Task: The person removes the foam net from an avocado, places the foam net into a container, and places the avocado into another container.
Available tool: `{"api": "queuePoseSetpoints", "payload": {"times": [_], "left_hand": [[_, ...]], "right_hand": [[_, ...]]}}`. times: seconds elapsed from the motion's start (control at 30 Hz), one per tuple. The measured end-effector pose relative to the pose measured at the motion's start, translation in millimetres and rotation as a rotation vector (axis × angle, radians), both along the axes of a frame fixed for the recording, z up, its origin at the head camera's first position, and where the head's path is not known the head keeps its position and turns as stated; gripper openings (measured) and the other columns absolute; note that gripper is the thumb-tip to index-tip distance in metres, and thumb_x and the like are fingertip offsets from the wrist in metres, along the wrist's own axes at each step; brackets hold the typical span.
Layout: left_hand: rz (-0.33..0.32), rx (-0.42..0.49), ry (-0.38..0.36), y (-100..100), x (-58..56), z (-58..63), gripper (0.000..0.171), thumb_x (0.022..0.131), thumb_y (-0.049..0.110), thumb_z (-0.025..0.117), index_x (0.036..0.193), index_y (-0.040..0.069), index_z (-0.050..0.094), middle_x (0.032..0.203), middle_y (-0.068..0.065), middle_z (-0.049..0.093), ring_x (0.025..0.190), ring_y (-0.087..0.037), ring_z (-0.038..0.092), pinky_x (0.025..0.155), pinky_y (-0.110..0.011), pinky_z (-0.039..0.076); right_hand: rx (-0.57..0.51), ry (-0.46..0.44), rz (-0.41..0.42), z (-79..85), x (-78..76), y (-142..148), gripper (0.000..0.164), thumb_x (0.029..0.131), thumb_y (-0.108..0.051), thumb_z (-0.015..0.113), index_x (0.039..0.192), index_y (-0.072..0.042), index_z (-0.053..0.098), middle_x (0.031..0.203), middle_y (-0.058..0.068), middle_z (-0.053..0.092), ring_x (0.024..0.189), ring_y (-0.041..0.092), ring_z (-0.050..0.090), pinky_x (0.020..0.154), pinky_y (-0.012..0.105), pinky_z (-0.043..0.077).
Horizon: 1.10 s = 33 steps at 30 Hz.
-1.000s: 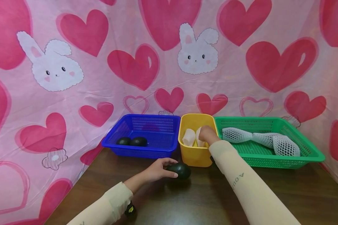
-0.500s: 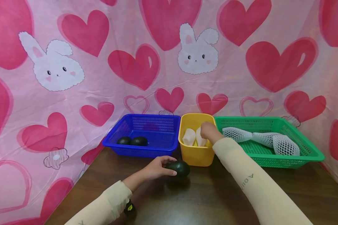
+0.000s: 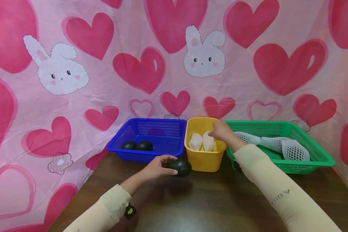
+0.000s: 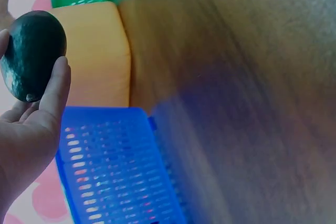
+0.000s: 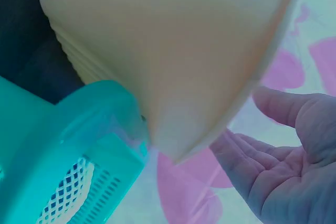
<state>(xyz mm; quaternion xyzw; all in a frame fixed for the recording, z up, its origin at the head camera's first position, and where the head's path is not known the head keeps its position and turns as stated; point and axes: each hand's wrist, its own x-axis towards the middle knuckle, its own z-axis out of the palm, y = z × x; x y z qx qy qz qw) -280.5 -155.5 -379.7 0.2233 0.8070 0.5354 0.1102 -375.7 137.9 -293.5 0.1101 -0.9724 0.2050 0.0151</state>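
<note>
My left hand grips a dark green avocado just above the table, in front of the gap between the blue basket and the yellow bin. In the left wrist view, thumb and fingers lie around the avocado. My right hand is over the right rim of the yellow bin. The right wrist view shows that hand with thumb and fingers spread apart, holding nothing. Inside the bin, two white foam-net-wrapped pieces stand side by side; their contents are hidden.
At the left, the blue basket holds two dark avocados. At the right, the green basket contains white foam net sleeves. All three containers stand in a row at the table's back, before a pink heart-patterned cloth.
My right hand has let go of the right-hand foam-wrapped piece and drawn back to the right, over the bin's rim. My left hand has shifted slightly left and up with the avocado.
</note>
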Motion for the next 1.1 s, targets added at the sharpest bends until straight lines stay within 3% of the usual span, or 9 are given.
{"api": "queuePoseSetpoints", "payload": {"times": [0.07, 0.13, 0.57, 0.8, 1.1], "left_hand": [[0.004, 0.001, 0.009, -2.9, -0.5, 4.0, 0.048, 0.084, 0.016, 0.077, 0.127, 0.003, 0.059, 0.114, -0.009, 0.066, 0.099, -0.022, 0.063, 0.084, -0.034, 0.053], [0.005, -0.001, 0.023, -6.0, -0.8, 9.1, 0.049, 0.085, 0.017, 0.076, 0.128, 0.004, 0.059, 0.116, -0.009, 0.065, 0.1, -0.022, 0.063, 0.085, -0.035, 0.053], [0.069, 0.028, 0.109, -25.1, -5.5, 38.0, 0.05, 0.085, 0.018, 0.075, 0.131, 0.005, 0.057, 0.124, -0.011, 0.062, 0.11, -0.024, 0.06, 0.092, -0.037, 0.049], [0.142, 0.102, 0.113, -34.5, -10.5, 49.0, 0.052, 0.084, 0.015, 0.077, 0.13, 0.003, 0.057, 0.12, -0.013, 0.064, 0.105, -0.025, 0.062, 0.089, -0.036, 0.051], [0.255, 0.09, 0.149, -43.8, -19.9, 58.7, 0.053, 0.085, 0.015, 0.076, 0.131, 0.001, 0.055, 0.126, -0.016, 0.061, 0.111, -0.027, 0.06, 0.088, -0.036, 0.051]], "right_hand": [[-0.049, 0.006, -0.005, 1.6, 4.6, 0.3, 0.046, 0.089, -0.018, 0.069, 0.121, 0.013, 0.055, 0.112, 0.027, 0.062, 0.102, 0.039, 0.058, 0.088, 0.047, 0.05], [-0.099, 0.016, -0.001, 3.0, 9.3, 0.3, 0.052, 0.09, -0.02, 0.068, 0.127, 0.014, 0.052, 0.12, 0.029, 0.06, 0.107, 0.04, 0.058, 0.09, 0.048, 0.049], [-0.41, 0.083, -0.012, 8.2, 41.5, -10.7, 0.04, 0.094, -0.027, 0.066, 0.121, 0.002, 0.061, 0.109, 0.018, 0.067, 0.096, 0.03, 0.065, 0.081, 0.041, 0.055], [-0.696, -0.04, 0.018, 7.0, 56.8, -29.7, 0.032, 0.095, -0.025, 0.065, 0.113, 0.002, 0.064, 0.106, 0.017, 0.068, 0.093, 0.029, 0.068, 0.076, 0.036, 0.056], [-0.898, -0.226, 0.003, -4.3, 72.1, -61.0, 0.029, 0.096, -0.018, 0.063, 0.116, 0.004, 0.062, 0.111, 0.022, 0.066, 0.101, 0.034, 0.066, 0.081, 0.039, 0.055]]}}
